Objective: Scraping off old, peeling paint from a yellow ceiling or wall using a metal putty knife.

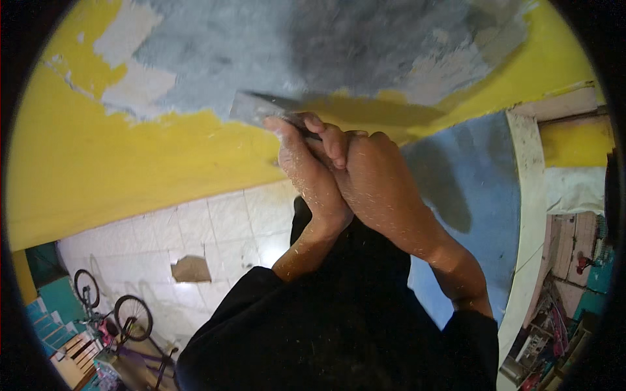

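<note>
A wide flat metal scraper (252, 108) lies with its blade against the wall, at the lower border of a bare grey plaster patch (230, 54). My left hand (310, 173) grips it close to the blade, one digit resting along the metal. Pressed up against that hand, my right hand (379, 181) is closed around the handle end, which the fingers mostly hide. Pale flecks of dust cling to both hands and forearms. Yellow paint (146, 166) borders the patch, with whitish ragged edges between paint and plaster.
A bluish wall section (469, 171) and a pale post (530, 195) stand to the right. Below left, a brown flat piece (190, 269) lies on white floor tiles (230, 220). A bicycle (133, 317) is near a slatted wooden item (80, 354). Clutter (538, 347) fills the lower right.
</note>
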### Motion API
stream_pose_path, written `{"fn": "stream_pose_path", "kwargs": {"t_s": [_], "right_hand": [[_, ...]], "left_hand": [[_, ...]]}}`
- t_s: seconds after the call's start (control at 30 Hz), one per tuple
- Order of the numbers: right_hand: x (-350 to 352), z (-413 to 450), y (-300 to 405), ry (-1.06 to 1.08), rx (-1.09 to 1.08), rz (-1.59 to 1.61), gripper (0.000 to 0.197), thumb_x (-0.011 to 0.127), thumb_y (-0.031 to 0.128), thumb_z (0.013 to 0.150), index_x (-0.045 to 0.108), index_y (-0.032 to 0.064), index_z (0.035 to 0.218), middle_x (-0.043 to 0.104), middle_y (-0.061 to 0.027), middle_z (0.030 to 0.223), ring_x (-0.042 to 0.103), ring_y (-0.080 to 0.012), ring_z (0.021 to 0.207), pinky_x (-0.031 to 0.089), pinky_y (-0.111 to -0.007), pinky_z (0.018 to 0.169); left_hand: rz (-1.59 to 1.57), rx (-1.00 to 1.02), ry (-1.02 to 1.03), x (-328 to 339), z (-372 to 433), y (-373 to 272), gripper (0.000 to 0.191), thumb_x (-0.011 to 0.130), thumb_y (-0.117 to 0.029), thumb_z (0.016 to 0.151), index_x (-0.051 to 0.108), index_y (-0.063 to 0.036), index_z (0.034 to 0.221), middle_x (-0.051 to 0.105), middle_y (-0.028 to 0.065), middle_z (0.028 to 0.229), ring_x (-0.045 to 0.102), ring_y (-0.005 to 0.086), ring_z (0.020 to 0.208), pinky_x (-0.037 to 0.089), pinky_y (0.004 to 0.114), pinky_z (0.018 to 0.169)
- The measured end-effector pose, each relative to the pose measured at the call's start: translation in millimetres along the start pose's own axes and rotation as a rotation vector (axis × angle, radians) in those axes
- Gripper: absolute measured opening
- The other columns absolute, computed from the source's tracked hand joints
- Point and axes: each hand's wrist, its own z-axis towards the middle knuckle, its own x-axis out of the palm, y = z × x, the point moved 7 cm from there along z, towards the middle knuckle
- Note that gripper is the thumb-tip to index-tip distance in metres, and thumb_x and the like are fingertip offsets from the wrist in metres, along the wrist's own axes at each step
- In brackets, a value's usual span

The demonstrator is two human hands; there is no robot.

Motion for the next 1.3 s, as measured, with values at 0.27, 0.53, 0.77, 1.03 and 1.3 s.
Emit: {"fn": "stream_pose_path", "kwargs": {"t_s": [0.27, 0.53, 0.77, 1.03, 1.3], "right_hand": [[21.7, -93.8, -61.5, -0.14, 0.156, 0.435, 0.03, 0.05, 0.015, 0.09, 0.052, -0.0008, 0.116, 0.06, -0.0277, 0.087, 0.06, -0.0425, 0.079, 0.047, -0.041, 0.068], [118.4, -146.3, -76.4, 0.037, -0.162, 0.873, 0.035, 0.055, 0.019, 0.091, 0.049, -0.0065, 0.114, 0.061, -0.0181, 0.091, 0.058, -0.0188, 0.089, 0.045, -0.034, 0.081], [169.7, -212.4, -82.1, 0.588, -0.071, 0.909, 0.025, 0.059, 0.022, 0.091, 0.058, -0.0024, 0.097, 0.057, 0.0012, 0.077, 0.049, -0.0079, 0.069, 0.041, -0.025, 0.061], [173.2, -262.7, -22.3, 0.777, -0.078, 1.124, 0.036, 0.042, 0.034, 0.098, 0.043, 0.0089, 0.072, 0.035, 0.0054, 0.059, 0.038, -0.0075, 0.053, 0.033, -0.024, 0.049], [187.1, -244.2, 39.4, 0.186, 0.201, 1.582, 0.033, 0.041, 0.043, 0.097, 0.045, 0.0109, 0.089, 0.036, 0.004, 0.066, 0.032, -0.0057, 0.049, 0.029, -0.021, 0.043]], "left_hand": [[0.664, -0.138, 0.109, -42.9, -69.3, 56.4, 0.05, 0.03, -0.046, 0.099, 0.049, -0.0046, 0.078, 0.05, 0.004, 0.056, 0.046, 0.0141, 0.049, 0.041, 0.026, 0.054], [0.98, -0.056, 0.088, -142.3, -115.8, 28.1, 0.051, 0.038, -0.038, 0.099, 0.064, 0.0058, 0.089, 0.065, 0.0094, 0.073, 0.061, 0.015, 0.068, 0.049, 0.028, 0.067], [0.985, 0.104, -0.148, -160.0, -206.3, 1.2, 0.058, 0.039, -0.044, 0.097, 0.062, 0.009, 0.096, 0.066, 0.0137, 0.078, 0.062, 0.0167, 0.072, 0.049, 0.029, 0.071], [1.152, 0.032, 0.215, -167.2, -229.5, -41.9, 0.051, 0.039, -0.038, 0.098, 0.063, 0.0069, 0.099, 0.068, 0.0125, 0.083, 0.062, 0.0149, 0.077, 0.049, 0.03, 0.075], [1.323, -0.238, 0.601, -131.1, -217.5, -72.8, 0.055, 0.033, -0.046, 0.098, 0.062, 0.0002, 0.106, 0.065, 0.0104, 0.081, 0.06, 0.0122, 0.061, 0.051, 0.025, 0.048]]}}
